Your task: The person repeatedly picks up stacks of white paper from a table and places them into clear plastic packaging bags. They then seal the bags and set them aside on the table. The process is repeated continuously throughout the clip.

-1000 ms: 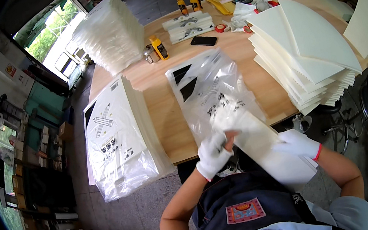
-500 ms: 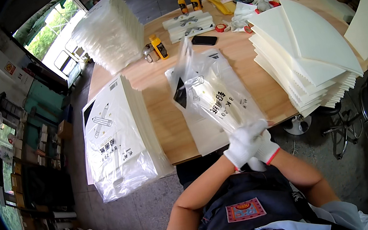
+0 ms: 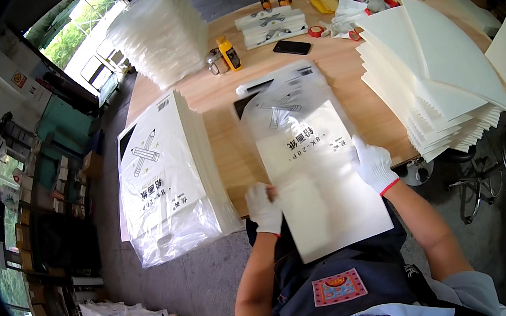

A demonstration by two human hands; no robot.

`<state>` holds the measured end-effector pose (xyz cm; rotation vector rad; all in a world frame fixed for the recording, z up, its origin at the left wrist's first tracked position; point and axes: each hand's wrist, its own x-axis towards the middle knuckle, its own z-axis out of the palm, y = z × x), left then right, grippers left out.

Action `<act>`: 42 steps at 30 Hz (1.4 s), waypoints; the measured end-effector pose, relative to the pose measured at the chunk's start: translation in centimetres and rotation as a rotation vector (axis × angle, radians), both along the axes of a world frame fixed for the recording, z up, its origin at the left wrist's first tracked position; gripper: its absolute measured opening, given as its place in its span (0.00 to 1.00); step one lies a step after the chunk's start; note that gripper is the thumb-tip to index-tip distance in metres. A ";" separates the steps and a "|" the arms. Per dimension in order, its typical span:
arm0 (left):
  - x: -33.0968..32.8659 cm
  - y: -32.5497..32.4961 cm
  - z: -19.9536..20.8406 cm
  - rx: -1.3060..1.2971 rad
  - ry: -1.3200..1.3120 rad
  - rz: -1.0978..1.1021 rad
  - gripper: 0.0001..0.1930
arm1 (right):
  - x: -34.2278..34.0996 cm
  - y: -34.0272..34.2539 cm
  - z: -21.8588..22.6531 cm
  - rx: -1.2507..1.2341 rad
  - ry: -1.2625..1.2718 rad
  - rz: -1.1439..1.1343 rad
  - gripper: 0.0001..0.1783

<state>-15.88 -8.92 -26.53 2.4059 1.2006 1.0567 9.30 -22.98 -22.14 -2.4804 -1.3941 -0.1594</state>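
Note:
A clear printed plastic bag [image 3: 285,108] lies in front of me on the table. A block of cream paper [image 3: 338,217] is partly inside it, and its bare end sticks out past the table's front edge toward my body. My left hand [image 3: 265,209], in a white glove with bare fingertips, is closed at the left side of the bag's mouth. At the right side, my gloved right hand [image 3: 373,165] grips the bag's edge along the paper. Beneath the bag lie more printed bags [image 3: 308,70].
Filled printed packs [image 3: 152,167] are stacked on the left, with a tall pile of clear-wrapped packs [image 3: 157,34] behind. Fanned cream sheets [image 3: 431,70] stand on the right. Farther back are a black phone [image 3: 292,48], an orange bottle [image 3: 228,53], rolled bags [image 3: 272,27] and red tape [image 3: 316,31].
My hands have come apart from close together near my body to either side of the bag. The bag's raised far end has settled flat, and the paper block now shows at its near end.

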 end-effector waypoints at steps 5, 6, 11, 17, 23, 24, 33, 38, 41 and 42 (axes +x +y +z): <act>-2.7 -1.9 0.6 -0.666 -0.551 0.094 0.08 | -3.8 -3.3 1.5 -0.155 -0.087 0.063 0.15; -3.9 -3.1 0.5 -0.771 -0.612 0.083 0.08 | -4.4 -4.4 1.4 -0.160 -0.084 0.091 0.15; -8.8 -8.4 0.0 -0.737 -0.273 0.067 0.07 | -7.0 -10.2 -0.1 -0.194 -0.086 0.241 0.11; -13.8 -15.5 2.4 -1.143 -0.512 -0.083 0.04 | -11.0 -17.4 1.5 -0.528 0.016 0.405 0.14; -15.1 -15.6 3.5 -0.802 0.040 -0.474 0.08 | -10.3 -16.6 4.6 -0.678 0.176 0.760 0.12; -14.2 -15.2 3.8 -0.732 0.055 -0.505 0.09 | -10.1 -15.3 5.4 -0.753 0.180 0.801 0.13; -10.7 -13.3 4.4 -0.677 0.077 -0.681 0.10 | -10.5 -13.1 5.8 -0.240 0.761 0.706 0.13; -6.2 -9.7 5.2 -0.572 -0.431 -0.150 0.10 | -7.2 -10.8 5.0 -0.145 0.014 0.839 0.08; -6.6 -6.2 3.0 -0.463 -0.152 -0.088 0.08 | -4.2 -10.2 3.6 -0.029 -0.016 0.335 0.10; -7.4 -7.1 1.4 -0.414 0.007 -0.115 0.08 | -4.9 -11.3 2.9 -0.231 -0.151 0.357 0.11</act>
